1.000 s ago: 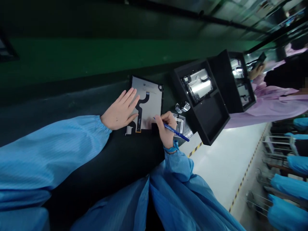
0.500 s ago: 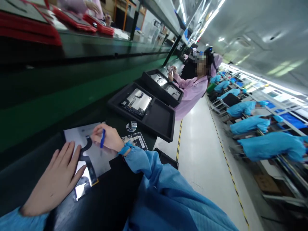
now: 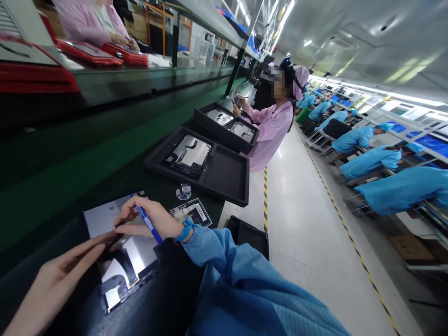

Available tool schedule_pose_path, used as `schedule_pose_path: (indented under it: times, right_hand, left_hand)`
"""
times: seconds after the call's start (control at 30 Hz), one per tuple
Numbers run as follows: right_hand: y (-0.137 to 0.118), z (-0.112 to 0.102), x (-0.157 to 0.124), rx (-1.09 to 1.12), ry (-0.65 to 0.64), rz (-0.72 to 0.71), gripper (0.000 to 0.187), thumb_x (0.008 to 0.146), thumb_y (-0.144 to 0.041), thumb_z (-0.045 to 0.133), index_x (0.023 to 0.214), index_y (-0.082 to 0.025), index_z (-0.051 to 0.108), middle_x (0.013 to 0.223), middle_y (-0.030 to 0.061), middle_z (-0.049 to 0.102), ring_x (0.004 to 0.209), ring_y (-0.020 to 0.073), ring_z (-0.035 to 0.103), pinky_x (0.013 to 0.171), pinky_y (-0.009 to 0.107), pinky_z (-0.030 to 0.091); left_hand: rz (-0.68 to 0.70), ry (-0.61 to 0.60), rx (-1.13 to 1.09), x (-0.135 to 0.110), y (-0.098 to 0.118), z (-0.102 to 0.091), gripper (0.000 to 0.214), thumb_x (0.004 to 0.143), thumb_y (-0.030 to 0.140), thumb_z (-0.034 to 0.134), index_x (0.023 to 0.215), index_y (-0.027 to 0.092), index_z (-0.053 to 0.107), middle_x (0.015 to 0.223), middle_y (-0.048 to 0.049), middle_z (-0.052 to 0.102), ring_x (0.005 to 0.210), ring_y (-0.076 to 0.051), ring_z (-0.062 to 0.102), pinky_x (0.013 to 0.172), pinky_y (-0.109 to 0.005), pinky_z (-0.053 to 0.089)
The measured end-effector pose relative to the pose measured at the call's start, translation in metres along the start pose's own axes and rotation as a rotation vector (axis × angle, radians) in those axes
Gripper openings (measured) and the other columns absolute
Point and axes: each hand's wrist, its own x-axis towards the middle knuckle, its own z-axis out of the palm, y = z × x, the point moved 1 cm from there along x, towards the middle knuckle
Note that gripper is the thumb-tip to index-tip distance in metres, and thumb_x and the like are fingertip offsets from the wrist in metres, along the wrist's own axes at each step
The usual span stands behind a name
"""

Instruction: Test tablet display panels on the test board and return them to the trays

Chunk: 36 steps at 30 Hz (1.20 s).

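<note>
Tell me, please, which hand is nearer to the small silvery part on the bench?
The right. The right hand, holding a blue pen, is just this side of the small silvery part; the left hand lies farther off, at the near end of the panel.

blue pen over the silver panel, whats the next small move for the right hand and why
Probably press the pinched fingertips of the right hand down onto the black flex cable. That hand's grip has the blue pen tucked aside, its fingertips sit at the silver panel, and the left hand lies open on the panel's near side, steadying it.
</note>
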Motion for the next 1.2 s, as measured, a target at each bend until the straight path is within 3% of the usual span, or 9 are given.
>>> schedule_pose_path:
  times: [0.1, 0.2, 0.3, 0.4, 0.47, 0.6, 0.67, 0.83, 1.2]
  right_hand:
    - [-0.015, -0.001, -0.006, 0.041, -0.049, -0.033, 0.045, 0.072, -0.042, 0.085, 0.089, -0.020, 0.049, 0.090, 0.0011, 0.063, 0.081, 0.0131, 0.057, 0.082, 0.027, 0.048]
    - [-0.022, -0.005, -0.011, 0.066, -0.097, -0.038, 0.043, 0.074, -0.040, 0.085, 0.088, -0.020, 0.049, 0.091, 0.0022, 0.063, 0.080, 0.0145, 0.057, 0.079, 0.029, 0.049]
    - [-0.026, -0.012, -0.019, 0.011, -0.094, -0.035, 0.037, 0.080, -0.038, 0.080, 0.091, -0.019, 0.051, 0.092, 0.0037, 0.064, 0.083, 0.0158, 0.059, 0.082, 0.030, 0.050]
    - [-0.026, -0.029, -0.032, -0.126, 0.094, -0.070, 0.024, 0.089, -0.033, 0.070, 0.102, -0.018, 0.055, 0.102, 0.0054, 0.066, 0.087, 0.0142, 0.061, 0.084, 0.029, 0.050]
    - [-0.022, -0.044, -0.044, -0.231, 0.216, -0.062, 0.018, 0.093, -0.031, 0.064, 0.102, -0.018, 0.056, 0.100, 0.0048, 0.067, 0.089, 0.0142, 0.064, 0.083, 0.028, 0.050]
    - [-0.007, -0.067, -0.070, -0.388, 0.321, 0.112, 0.014, 0.098, -0.032, 0.055, 0.099, -0.018, 0.056, 0.088, 0.0017, 0.069, 0.081, 0.0130, 0.066, 0.077, 0.025, 0.050]
    - [0.000, -0.071, -0.078, -0.458, 0.348, 0.186, 0.016, 0.099, -0.034, 0.051, 0.098, -0.019, 0.056, 0.087, 0.0015, 0.070, 0.079, 0.0130, 0.066, 0.078, 0.026, 0.049]
    - [0.010, -0.073, -0.082, -0.499, 0.365, 0.228, 0.018, 0.099, -0.035, 0.048, 0.097, -0.019, 0.057, 0.083, -0.0001, 0.070, 0.076, 0.0127, 0.063, 0.077, 0.026, 0.047]
    - [0.012, -0.075, -0.081, -0.546, 0.338, 0.273, 0.021, 0.100, -0.037, 0.047, 0.096, -0.020, 0.058, 0.084, -0.0013, 0.071, 0.071, 0.0117, 0.062, 0.075, 0.024, 0.046]
  left_hand:
    - [-0.289, -0.038, -0.201, 0.002, 0.020, 0.012, 0.052, 0.033, 0.061, 0.090, 0.079, 0.040, 0.080, 0.106, -0.0005, 0.075, 0.121, -0.041, 0.059, 0.115, -0.050, 0.037]
    - [-0.345, -0.042, -0.244, 0.000, 0.039, 0.021, 0.059, 0.026, 0.055, 0.095, 0.078, 0.031, 0.079, 0.101, -0.0056, 0.075, 0.116, -0.037, 0.061, 0.114, -0.046, 0.038]
    - [-0.249, -0.069, -0.227, -0.005, 0.050, 0.030, 0.060, 0.036, 0.045, 0.097, 0.088, 0.022, 0.078, 0.096, -0.0064, 0.075, 0.100, -0.029, 0.067, 0.106, -0.041, 0.047]
    - [-0.092, -0.108, -0.140, -0.007, 0.052, 0.040, 0.047, 0.062, 0.043, 0.088, 0.099, 0.017, 0.076, 0.097, -0.0070, 0.075, 0.091, -0.022, 0.068, 0.086, -0.031, 0.053]
    - [0.025, -0.056, 0.013, -0.007, 0.049, 0.049, 0.040, 0.070, 0.042, 0.083, 0.099, 0.016, 0.076, 0.090, -0.0059, 0.074, 0.081, -0.020, 0.067, 0.077, -0.029, 0.052]
    - [0.359, 0.026, 0.361, -0.005, 0.038, 0.075, 0.022, 0.082, 0.034, 0.073, 0.095, 0.017, 0.077, 0.084, -0.0018, 0.070, 0.071, -0.016, 0.061, 0.070, -0.030, 0.048]
    - [0.448, 0.039, 0.477, -0.003, 0.034, 0.088, 0.017, 0.086, 0.027, 0.069, 0.095, 0.016, 0.077, 0.083, -0.0006, 0.068, 0.068, -0.014, 0.059, 0.068, -0.030, 0.046]
    - [0.544, 0.079, 0.579, 0.002, 0.028, 0.107, 0.018, 0.087, 0.019, 0.067, 0.101, 0.014, 0.076, 0.085, -0.0004, 0.066, 0.064, -0.012, 0.057, 0.066, -0.028, 0.046]
    - [0.560, 0.139, 0.584, -0.001, 0.024, 0.116, 0.015, 0.085, 0.018, 0.065, 0.096, 0.015, 0.075, 0.086, -0.0016, 0.068, 0.061, -0.012, 0.057, 0.064, -0.026, 0.048]
